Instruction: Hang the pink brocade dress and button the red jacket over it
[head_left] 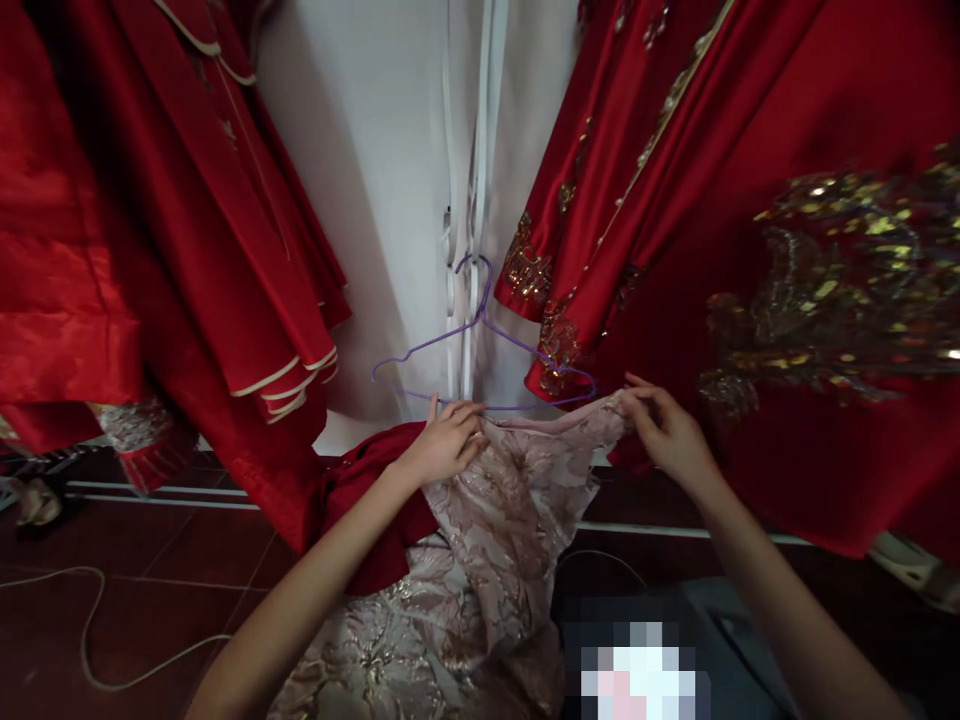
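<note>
A purple wire hanger [442, 343] hangs by its hook from a white strap or pole in the middle. Just below its bottom bar is a pale pink and gold patterned garment [495, 540]. My left hand [448, 443] is closed on the garment's upper edge, close to the hanger's bar; its fingertips are partly hidden in the cloth. Out to the right, my right hand [661, 425] pinches the top corner of the same garment and stretches the edge sideways. Dark red cloth [375, 500] lies beside and under the garment on the left.
Red garments [217, 180] with cream trim hang at left. More red garments [637, 150] with gold sequins [847, 290] hang at right. A white wall [352, 130] stands behind. Shoes [36, 500], a low white rail [165, 498] and a cable [97, 630] are near the tiled floor.
</note>
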